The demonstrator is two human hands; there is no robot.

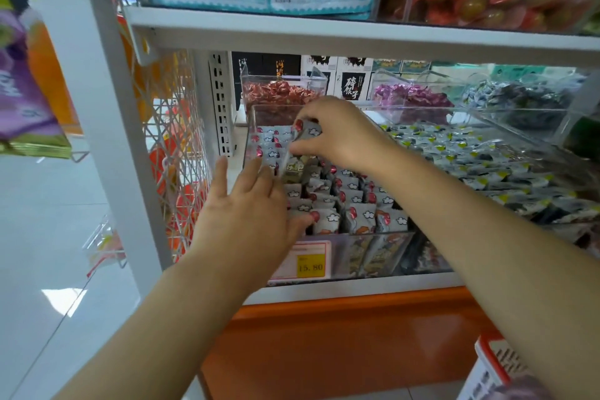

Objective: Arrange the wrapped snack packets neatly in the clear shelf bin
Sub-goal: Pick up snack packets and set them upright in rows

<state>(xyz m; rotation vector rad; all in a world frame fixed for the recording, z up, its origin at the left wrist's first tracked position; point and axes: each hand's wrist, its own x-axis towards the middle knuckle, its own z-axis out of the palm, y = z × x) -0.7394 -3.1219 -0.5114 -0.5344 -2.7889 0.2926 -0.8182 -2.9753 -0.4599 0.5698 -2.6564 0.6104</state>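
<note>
Clear plastic shelf bin [339, 256] on a white shop shelf [357, 292], rows of grey cloud-printed wrapped snack packets [357, 204] standing upright inside, right hand [337, 133] pinching one grey packet [306, 133] just above the back rows, left hand [246, 214] flat, straight fingers resting on the front-left packets, gripping nothing, yellow price label [310, 266] on the bin front

Grey snack packets [328, 216] carry white clouds and red dots, the price tag [310, 266] is yellow, the shelf base [357, 351] orange.
</note>
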